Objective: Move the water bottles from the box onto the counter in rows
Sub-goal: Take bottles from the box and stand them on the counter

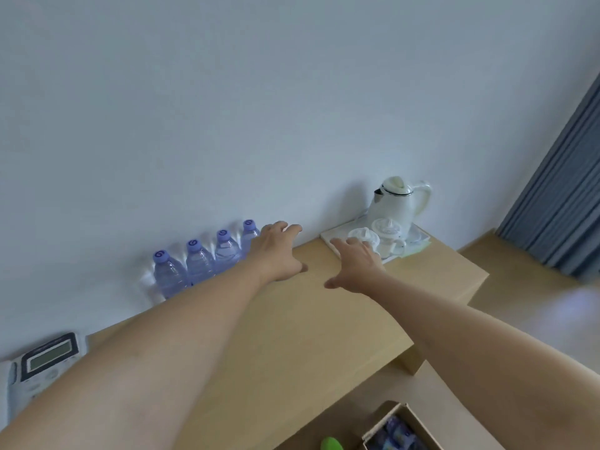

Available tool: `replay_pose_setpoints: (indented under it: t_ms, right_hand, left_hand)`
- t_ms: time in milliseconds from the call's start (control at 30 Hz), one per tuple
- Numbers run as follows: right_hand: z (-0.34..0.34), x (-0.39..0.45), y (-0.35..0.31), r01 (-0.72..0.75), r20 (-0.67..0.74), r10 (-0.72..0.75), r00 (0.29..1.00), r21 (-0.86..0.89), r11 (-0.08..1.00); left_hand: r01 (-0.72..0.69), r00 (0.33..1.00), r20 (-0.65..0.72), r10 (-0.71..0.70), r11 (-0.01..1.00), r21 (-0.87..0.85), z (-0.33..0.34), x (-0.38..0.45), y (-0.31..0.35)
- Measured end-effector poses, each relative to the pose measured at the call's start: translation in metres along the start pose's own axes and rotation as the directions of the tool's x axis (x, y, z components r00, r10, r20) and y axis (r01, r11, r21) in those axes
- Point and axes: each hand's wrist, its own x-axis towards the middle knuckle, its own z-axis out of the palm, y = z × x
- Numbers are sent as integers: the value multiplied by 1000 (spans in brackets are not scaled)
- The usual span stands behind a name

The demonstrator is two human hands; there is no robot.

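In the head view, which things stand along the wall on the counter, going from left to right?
Grey desk telephone with a green display → row of four clear plastic water bottles with purple caps → left hand → right hand → white electric kettle on a white tray.

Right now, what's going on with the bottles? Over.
Both hands open, empty: left hand, right hand. Four water bottles in a row along the wall. Box below. Kettle tray at row's end.

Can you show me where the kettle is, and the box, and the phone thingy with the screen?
kettle (394,206), head view, on its white body.
box (384,423), head view, on its cardboard flap.
phone (48,354), head view, on its green screen.
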Motion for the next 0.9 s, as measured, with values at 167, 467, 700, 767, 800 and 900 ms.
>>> replay_pose_setpoints:
  t_ms: [167,467,700,767,800,900]
  right_hand:
    - [-15,-51,66,-137,-46,136,990,-8,991]
    - [-25,-128,217,-447,-4,447,894,20,894]
    - [5,-196,325,-632,90,626,775,86,770]
    - [24,-211,350,-676,145,661,736,105,730]
    - [36,-218,360,-692,181,670,720,111,713]
    - [76,-235,383,-732,277,685,673,121,670]
  left_hand:
    - [-152,986,70,151,988,9,21,5,78]
    - [-362,903,251,349,932,5,101,16,243]
    - [-525,773,421,474,851,7,199,-3,348]
    - [-563,730,475,492,827,10,228,-9,364]
    - [-581,708,505,495,813,17,244,-12,368]
    - [-582,677,566,471,813,19,290,-21,370]
